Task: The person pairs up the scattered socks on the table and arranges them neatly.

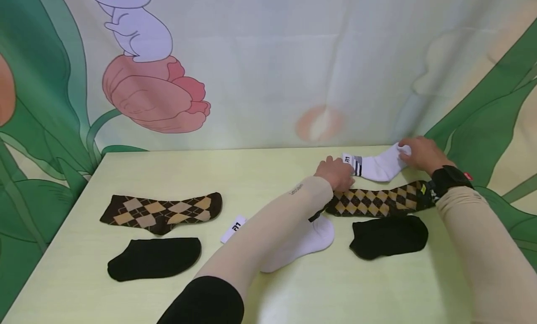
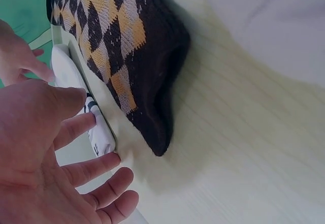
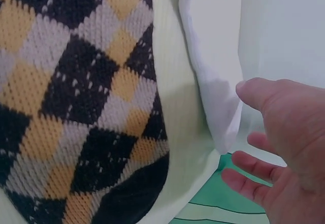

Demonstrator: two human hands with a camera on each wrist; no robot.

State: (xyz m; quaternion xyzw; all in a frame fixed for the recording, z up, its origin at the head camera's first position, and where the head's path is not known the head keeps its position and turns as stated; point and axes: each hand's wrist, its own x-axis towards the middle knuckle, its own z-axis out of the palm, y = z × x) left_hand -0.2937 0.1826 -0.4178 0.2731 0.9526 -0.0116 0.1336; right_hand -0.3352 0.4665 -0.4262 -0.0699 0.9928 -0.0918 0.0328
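Note:
A white sock (image 1: 379, 168) with dark stripes and a lettered cuff lies along the back edge on the right. At its toe end is my right hand (image 1: 425, 154); the right wrist view shows the thumb (image 3: 251, 89) against the white fabric and the other fingers spread apart. My left hand (image 1: 335, 174) is at the cuff end, its fingers loosely bent and separated, overlapping the cuff in the left wrist view. Just in front lies a brown argyle sock (image 1: 377, 201), its left end beside my left wrist. A black ankle sock (image 1: 390, 237) lies nearer.
A second white sock (image 1: 323, 233) lies mid-table, partly hidden under my left forearm. On the left are another argyle sock (image 1: 161, 212) and a black ankle sock (image 1: 155, 258). A printed curtain (image 1: 268, 72) hangs right behind the pale table (image 1: 260, 175).

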